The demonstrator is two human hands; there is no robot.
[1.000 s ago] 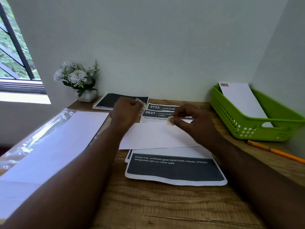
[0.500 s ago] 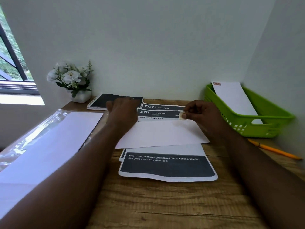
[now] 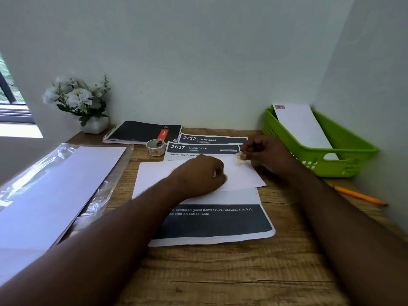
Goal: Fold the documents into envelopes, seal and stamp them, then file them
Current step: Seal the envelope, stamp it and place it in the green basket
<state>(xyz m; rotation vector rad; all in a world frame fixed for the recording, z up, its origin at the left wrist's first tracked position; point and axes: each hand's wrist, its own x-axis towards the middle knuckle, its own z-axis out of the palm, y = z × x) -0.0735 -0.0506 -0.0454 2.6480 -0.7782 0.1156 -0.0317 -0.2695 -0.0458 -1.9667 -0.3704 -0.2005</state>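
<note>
White envelope (image 3: 240,177) flat on desk, under left-hand fingers (image 3: 217,173). Small tan stamp (image 3: 239,156) pinched at right fingertips (image 3: 245,153), over envelope's far right corner. Printed documents (image 3: 212,224) flat, part under envelope, nearer than fingers. Stamped envelope (image 3: 302,124) leans in green basket (image 3: 344,157), right of fingers.

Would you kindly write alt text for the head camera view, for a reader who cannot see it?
At a wooden desk, a person's right hand pinches a small stamp over the top right corner of a white envelope that the left hand rests on. Printed documents lie beneath, and a green basket at right holds a stamped envelope.
</note>
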